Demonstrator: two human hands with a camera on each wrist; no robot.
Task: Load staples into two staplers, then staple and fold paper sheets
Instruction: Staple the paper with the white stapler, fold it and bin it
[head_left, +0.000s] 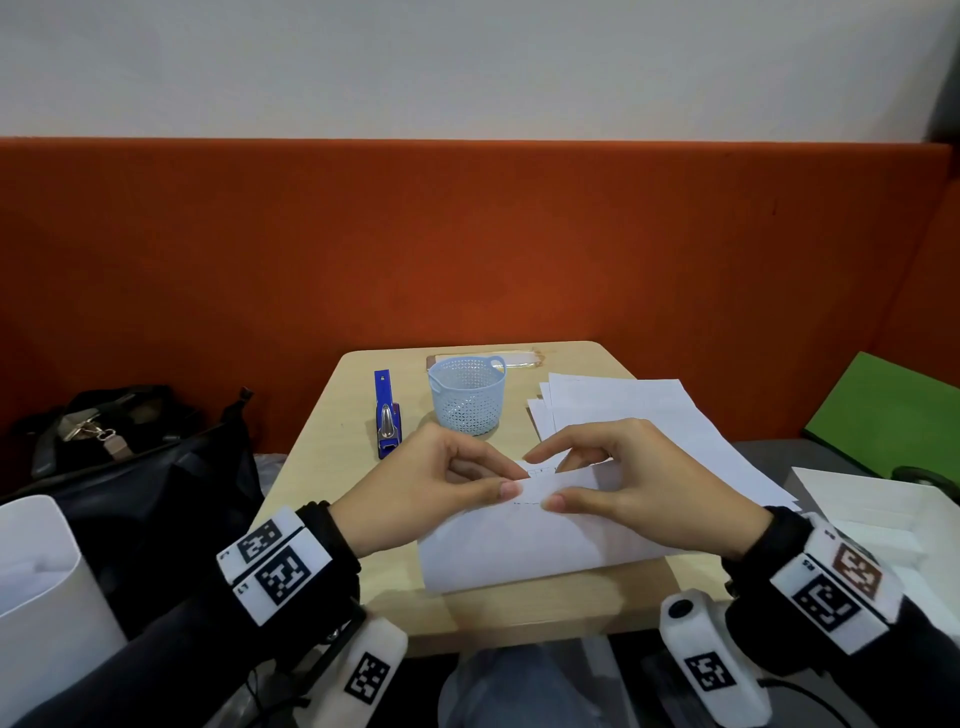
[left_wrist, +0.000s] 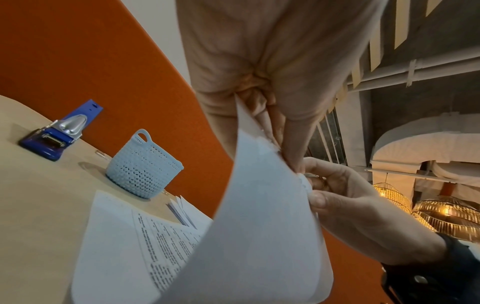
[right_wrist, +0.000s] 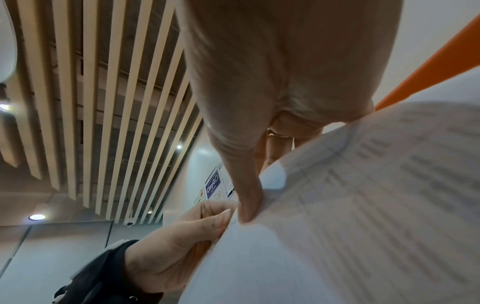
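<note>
While the left hand (head_left: 415, 488) and right hand (head_left: 623, 483) each pinch the raised edge of a printed paper sheet (head_left: 519, 545), its text too blurred to read, over the near desk (head_left: 332, 431), a blue stapler (head_left: 387, 415), basket (head_left: 467, 395) and loose sheets (head_left: 649, 415) lie beyond, and a far wall sign (right_wrist: 213, 185) reads "ClayGO".

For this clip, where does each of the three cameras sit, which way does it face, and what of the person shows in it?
Head: above, facing down and forward at the table; both hands, left hand, right hand, and wrists show.
Left wrist: under the left hand, looking along it past the folded sheet to the blue stapler and basket.
Right wrist: under the right hand, tilted up toward the ceiling.
All three share the sheet, pinched by both hands.
</note>
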